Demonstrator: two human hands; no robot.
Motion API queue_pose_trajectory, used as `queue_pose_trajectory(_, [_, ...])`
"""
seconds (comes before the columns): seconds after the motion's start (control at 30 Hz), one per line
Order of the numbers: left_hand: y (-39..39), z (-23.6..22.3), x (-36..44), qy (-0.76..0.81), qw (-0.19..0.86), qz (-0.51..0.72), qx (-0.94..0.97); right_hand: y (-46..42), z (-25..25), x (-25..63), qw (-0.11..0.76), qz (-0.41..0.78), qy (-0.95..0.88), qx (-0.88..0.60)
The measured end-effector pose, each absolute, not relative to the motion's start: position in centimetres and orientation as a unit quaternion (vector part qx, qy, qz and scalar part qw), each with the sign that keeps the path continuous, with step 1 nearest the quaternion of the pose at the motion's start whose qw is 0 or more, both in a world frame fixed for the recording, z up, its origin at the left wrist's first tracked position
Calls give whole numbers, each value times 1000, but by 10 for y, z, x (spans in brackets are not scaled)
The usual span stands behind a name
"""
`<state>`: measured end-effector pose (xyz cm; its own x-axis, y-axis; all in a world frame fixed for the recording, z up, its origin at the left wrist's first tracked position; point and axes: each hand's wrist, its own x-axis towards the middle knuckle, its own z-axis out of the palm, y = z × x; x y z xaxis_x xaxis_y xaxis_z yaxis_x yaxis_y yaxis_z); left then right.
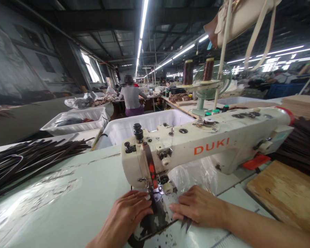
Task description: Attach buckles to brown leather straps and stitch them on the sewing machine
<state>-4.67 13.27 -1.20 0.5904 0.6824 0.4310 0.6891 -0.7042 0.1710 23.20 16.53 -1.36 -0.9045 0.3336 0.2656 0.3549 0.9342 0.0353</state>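
Note:
A white sewing machine [181,148] marked DUKI stands across the table in front of me. Under its needle area lies a dark strip [157,206], running towards me over the worn metal bed plate [167,213]. My left hand [127,215] is beside the needle area, its thumb and fingers closed at the strip's left edge. To the right of the plate, my right hand [198,208] is curled closed. Two dark pointed blades, apparently thread snips [187,224], stick out below its fingers; the rest is hidden in the palm.
Many dark strips [28,158] lie on the table's left; more are piled at far right. A wooden board [289,193] is at right. Behind the machine stand a white bin [150,120], thread cones [188,73] and a fan [212,81]. A person [133,98] sits farther back.

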Motion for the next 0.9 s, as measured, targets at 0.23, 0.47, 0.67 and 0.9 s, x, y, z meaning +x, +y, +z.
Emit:
queue_pose_trajectory(0.23, [147, -7, -50, -380, -38, -281, -881, 165, -14, 232, 122, -42, -975, -180])
queue_pose_trajectory(0.47, [161, -5, -55, -425, -71, -255, -865, 164, -9, 229, 114, -39, -976, -182])
queue_pose_trajectory(0.67, [171, 5, -56, -416, -62, -228, -878, 165, -12, 230, 124, -33, -976, -178])
queue_pose_trajectory(0.9, [179, 12, -60, -360, -79, -210, -906, 165, -13, 230, 116, -28, -977, -179])
